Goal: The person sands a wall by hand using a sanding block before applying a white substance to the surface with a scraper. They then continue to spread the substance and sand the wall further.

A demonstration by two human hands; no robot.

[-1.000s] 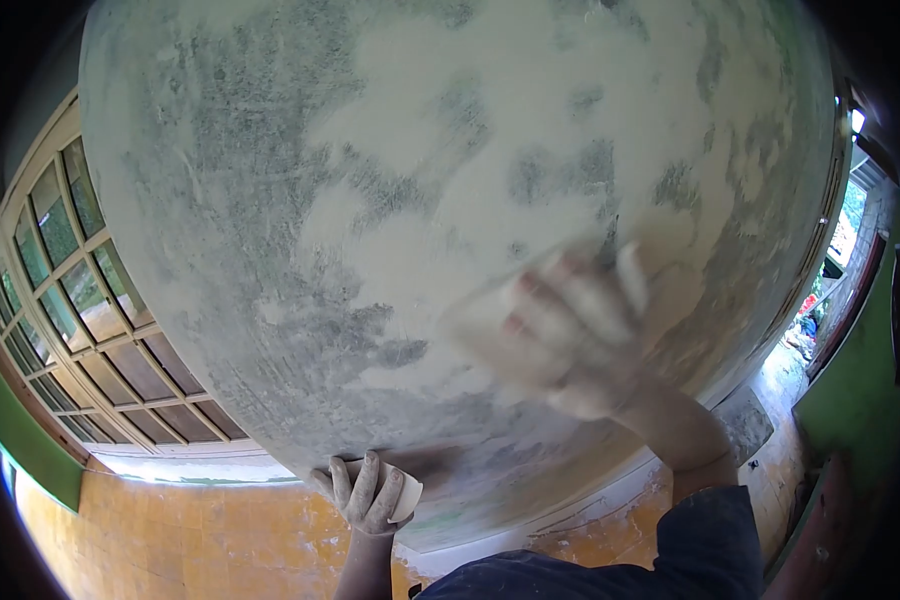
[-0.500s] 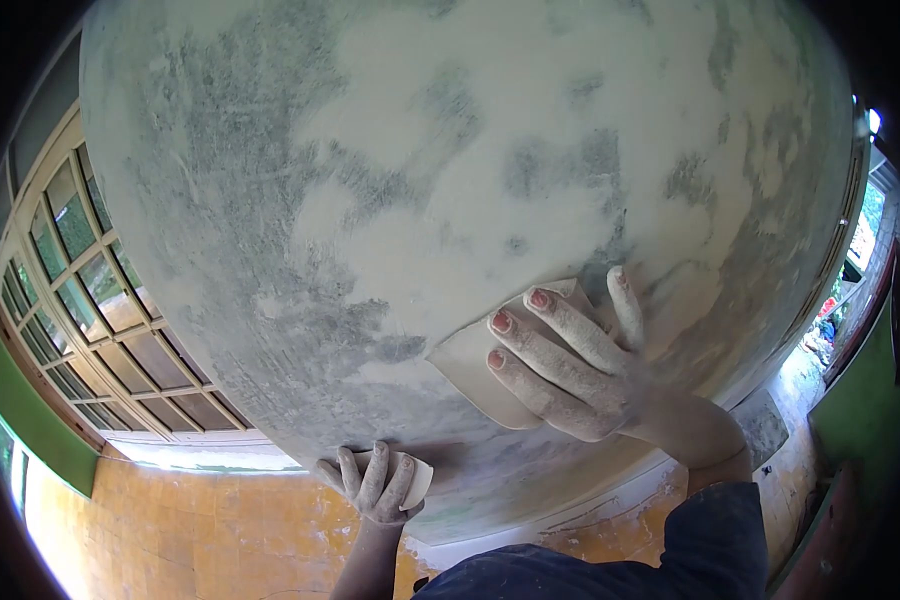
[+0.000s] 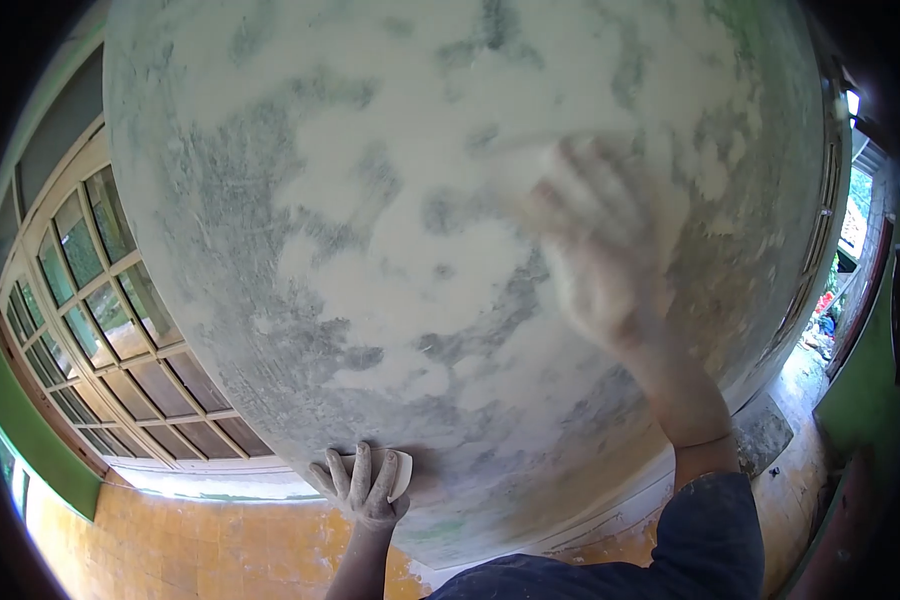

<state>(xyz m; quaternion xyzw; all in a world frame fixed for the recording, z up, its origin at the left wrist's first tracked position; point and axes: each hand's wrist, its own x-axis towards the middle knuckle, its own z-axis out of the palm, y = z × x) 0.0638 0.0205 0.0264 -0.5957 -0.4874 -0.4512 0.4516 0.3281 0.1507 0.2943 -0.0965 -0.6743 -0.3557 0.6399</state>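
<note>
A wall (image 3: 410, 290) fills the middle of the head view, patched with pale filler over grey-green areas. Against its upper right part is my right hand (image 3: 605, 240), smeared by motion. A pale sandpaper sheet (image 3: 520, 175) shows only faintly beside its blurred fingers, pressed to the wall. Low on the wall rests my left hand (image 3: 363, 490), dusty, its fingers spread against the surface. A smaller pale piece of sandpaper (image 3: 403, 477) sticks out from under that hand by the index finger; the rest is hidden.
A glass-paned wooden door (image 3: 120, 310) stands on the left, with a green wall panel (image 3: 40, 430) beside it. Below is the yellow tiled floor (image 3: 200, 540). A grey slab (image 3: 763, 435) lies at the wall's right foot, near another green surface (image 3: 855, 390).
My right hand has swept upward along the wall with the sandpaper sheet and is now blurred. My left hand stays at nearly the same low spot. The view has shifted slightly.
</note>
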